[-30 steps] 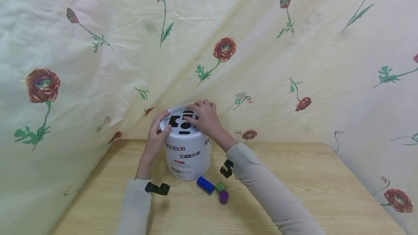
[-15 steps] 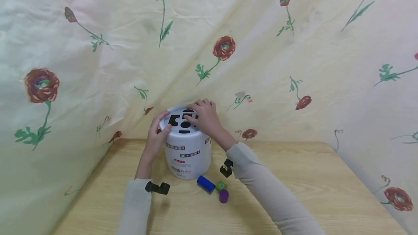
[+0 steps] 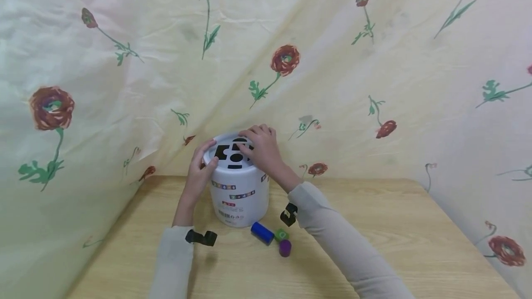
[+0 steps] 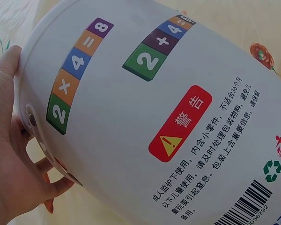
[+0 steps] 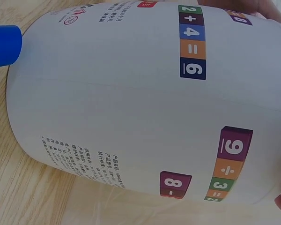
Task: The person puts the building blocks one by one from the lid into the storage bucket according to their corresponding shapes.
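Observation:
A white bucket stands upright on the table, with number-equation prints on its side. Its white lid has several dark shaped holes. My left hand grips the left of the rim, thumb toward the front; in the left wrist view, fingers reach behind the handle strap. My right hand holds the right side of the rim, its thumb extending over the lid. Only bits of that hand show in the right wrist view. A blue cylinder lies at the bucket's front right, near a green block and a purple piece.
The light wooden table carries everything. A cream flowered cloth hangs behind it and along both sides. Black camera mounts sit on both wrists, the right mount just above the small pieces.
Both hands keep their hold on the bucket, and the small pieces stay put. My right thumb has shifted slightly over the lid; the head view has moved a little.

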Available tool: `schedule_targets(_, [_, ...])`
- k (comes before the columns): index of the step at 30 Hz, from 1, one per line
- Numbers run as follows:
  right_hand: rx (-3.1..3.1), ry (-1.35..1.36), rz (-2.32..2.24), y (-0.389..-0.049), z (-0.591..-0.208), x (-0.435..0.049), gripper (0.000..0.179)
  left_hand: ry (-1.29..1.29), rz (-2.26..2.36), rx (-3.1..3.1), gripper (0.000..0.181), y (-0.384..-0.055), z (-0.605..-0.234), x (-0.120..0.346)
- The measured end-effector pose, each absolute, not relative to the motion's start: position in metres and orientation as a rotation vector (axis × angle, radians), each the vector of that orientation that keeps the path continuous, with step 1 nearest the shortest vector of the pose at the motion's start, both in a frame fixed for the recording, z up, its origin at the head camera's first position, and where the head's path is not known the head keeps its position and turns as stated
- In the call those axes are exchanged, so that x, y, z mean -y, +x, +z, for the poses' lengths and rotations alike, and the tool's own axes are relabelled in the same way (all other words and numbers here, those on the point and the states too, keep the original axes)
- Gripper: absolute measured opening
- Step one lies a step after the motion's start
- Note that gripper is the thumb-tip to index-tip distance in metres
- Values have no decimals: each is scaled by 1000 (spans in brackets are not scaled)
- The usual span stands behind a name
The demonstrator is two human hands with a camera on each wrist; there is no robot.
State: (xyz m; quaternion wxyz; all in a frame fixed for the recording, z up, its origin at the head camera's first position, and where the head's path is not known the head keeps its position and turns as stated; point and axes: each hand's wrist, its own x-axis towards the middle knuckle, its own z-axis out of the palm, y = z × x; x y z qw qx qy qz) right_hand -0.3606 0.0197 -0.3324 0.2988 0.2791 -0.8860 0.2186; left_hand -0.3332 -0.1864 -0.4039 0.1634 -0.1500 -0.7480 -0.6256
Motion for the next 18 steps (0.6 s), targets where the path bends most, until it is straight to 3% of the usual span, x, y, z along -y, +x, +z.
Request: schedule_targets(18, [2219, 892, 677, -342, -337, -38, 34, -469, -1781, 2110, 53, -333, -404, 187])
